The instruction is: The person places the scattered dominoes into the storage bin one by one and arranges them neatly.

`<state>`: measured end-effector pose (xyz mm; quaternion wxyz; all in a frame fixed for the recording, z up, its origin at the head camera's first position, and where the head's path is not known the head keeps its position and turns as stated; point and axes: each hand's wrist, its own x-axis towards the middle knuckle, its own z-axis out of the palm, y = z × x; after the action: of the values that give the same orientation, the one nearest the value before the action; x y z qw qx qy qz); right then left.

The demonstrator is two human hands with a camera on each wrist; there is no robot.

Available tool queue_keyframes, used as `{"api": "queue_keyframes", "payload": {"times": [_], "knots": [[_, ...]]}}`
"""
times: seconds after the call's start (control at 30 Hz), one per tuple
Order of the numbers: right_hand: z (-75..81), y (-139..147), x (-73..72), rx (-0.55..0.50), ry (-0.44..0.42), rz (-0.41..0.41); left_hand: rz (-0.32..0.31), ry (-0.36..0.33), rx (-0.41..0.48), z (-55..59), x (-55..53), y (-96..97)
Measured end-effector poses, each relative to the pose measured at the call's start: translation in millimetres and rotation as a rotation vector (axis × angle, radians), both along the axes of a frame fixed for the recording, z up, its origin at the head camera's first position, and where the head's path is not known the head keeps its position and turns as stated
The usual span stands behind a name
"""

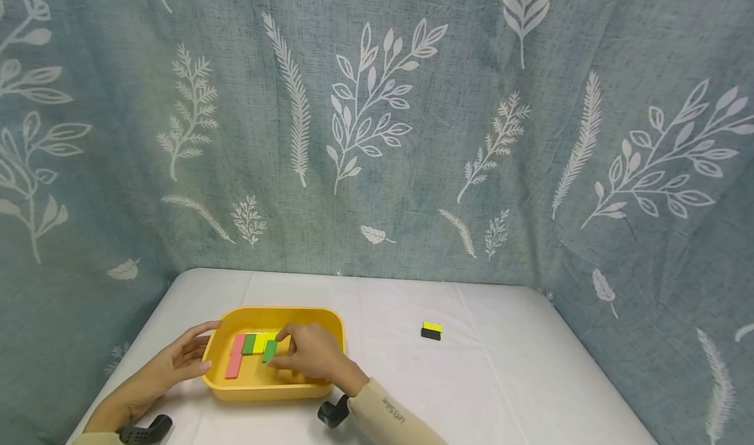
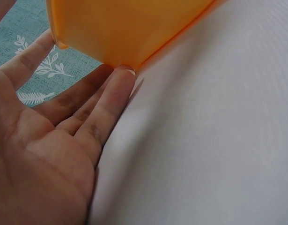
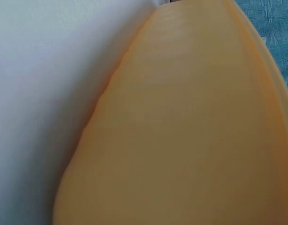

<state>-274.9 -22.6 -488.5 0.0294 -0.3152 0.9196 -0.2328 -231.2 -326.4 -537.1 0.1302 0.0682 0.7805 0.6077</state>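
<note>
A yellow plastic tray [image 1: 268, 392] stands on the white table, with its outer wall [image 2: 120, 33] close up in the left wrist view. My left hand [image 1: 179, 360] rests against the tray's left end, its fingertips [image 2: 122, 77] touching the wall with the fingers extended. Inside the tray, my right hand [image 1: 315, 350] pinches a green block [image 1: 269, 351] between thumb and fingers, low over the floor. Left of it lie pink blocks [image 1: 233, 366], another green block [image 1: 249, 345] and yellow blocks [image 1: 259, 343], set side by side. The right wrist view shows only the tray's wall [image 3: 181, 117], not the hand.
To the right of the tray, a yellow block [image 1: 432, 326] and a black block [image 1: 430, 334] lie together on the white tablecloth [image 1: 400, 379]. A blue-green curtain [image 1: 389, 222] with white leaf prints hangs behind the table and along both sides.
</note>
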Motion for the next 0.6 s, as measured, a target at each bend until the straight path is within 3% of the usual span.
{"api": "queue_keyframes", "payload": {"times": [0.43,0.6], "knots": [[-1.9,-12,1.8,0.108,-0.047,-0.006,0.004,-0.025,-0.008,2.5,-0.3,0.7],[-1.5,-19,4.0,0.14,-0.018,0.01,0.014,-0.031,-0.006,2.1,-0.6,1.6]]}}
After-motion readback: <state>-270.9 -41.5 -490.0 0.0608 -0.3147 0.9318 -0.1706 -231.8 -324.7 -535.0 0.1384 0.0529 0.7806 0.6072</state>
